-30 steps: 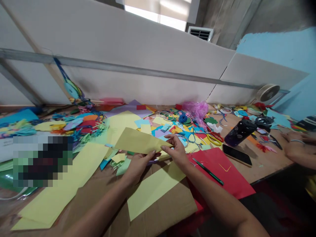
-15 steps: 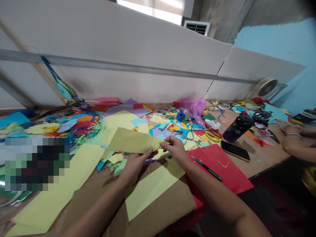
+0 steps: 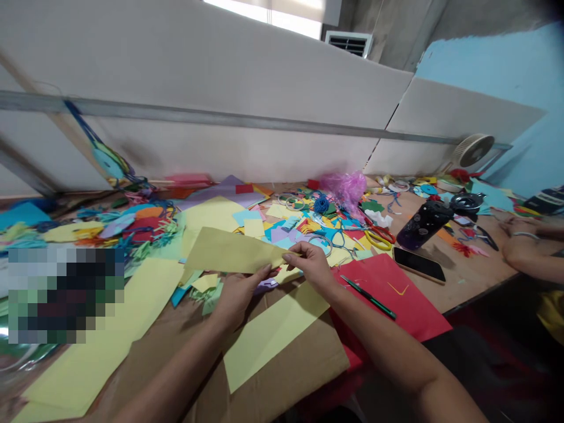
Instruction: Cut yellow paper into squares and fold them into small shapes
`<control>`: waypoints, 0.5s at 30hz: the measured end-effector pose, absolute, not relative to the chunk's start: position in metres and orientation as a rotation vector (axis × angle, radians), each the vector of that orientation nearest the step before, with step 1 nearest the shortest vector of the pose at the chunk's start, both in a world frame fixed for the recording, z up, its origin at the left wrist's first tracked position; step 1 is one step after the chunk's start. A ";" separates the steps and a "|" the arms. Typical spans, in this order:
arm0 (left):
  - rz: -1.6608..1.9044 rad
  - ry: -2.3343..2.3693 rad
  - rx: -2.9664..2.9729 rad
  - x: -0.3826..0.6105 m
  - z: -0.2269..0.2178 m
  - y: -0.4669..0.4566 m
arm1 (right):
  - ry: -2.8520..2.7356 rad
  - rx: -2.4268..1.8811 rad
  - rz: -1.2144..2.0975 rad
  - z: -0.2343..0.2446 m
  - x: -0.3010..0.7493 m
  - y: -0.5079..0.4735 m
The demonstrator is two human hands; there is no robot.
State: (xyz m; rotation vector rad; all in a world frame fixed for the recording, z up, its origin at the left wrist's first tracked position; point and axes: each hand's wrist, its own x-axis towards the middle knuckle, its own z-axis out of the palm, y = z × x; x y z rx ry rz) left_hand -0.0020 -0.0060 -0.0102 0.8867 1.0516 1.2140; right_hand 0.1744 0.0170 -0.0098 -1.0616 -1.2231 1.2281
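A strip of yellow paper [image 3: 233, 251] is held up above the table between my two hands. My left hand [image 3: 242, 292] grips its lower edge, thumb on top and fingers underneath. At the paper's right end, my right hand [image 3: 307, 262] pinches the corner between thumb and fingertips. Beneath my forearms lies another yellow sheet [image 3: 273, 341] on a piece of brown cardboard [image 3: 176, 352]. To the right is red paper [image 3: 379, 288] with a green-and-black pen-like tool [image 3: 368, 296] resting on it.
Beyond my hands spreads a heap of coloured paper scraps [image 3: 282, 232]. Scissors [image 3: 379, 236], a phone [image 3: 418, 265] and a dark bottle [image 3: 422, 225] stand or lie to the right. Long yellow sheets [image 3: 110, 335] cover the left side. Another person's arm [image 3: 533, 252] rests at the far right.
The yellow strip's left end has shifted slightly left. Both hands keep their hold with almost the same pose, and the view has moved a little.
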 end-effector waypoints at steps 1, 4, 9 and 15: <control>1.219 1.048 0.889 -0.002 -0.010 -0.006 | -1.213 -1.058 1.245 -0.009 0.175 0.017; 1.249 1.042 0.893 -0.001 -0.008 -0.006 | -1.184 -1.032 1.272 -0.006 0.176 0.018; 1.302 1.049 0.875 0.000 -0.002 -0.006 | -1.153 -1.008 1.232 0.002 0.180 0.019; 1.314 1.074 0.758 -0.006 -0.003 -0.003 | -1.124 -1.005 1.046 0.010 0.190 0.024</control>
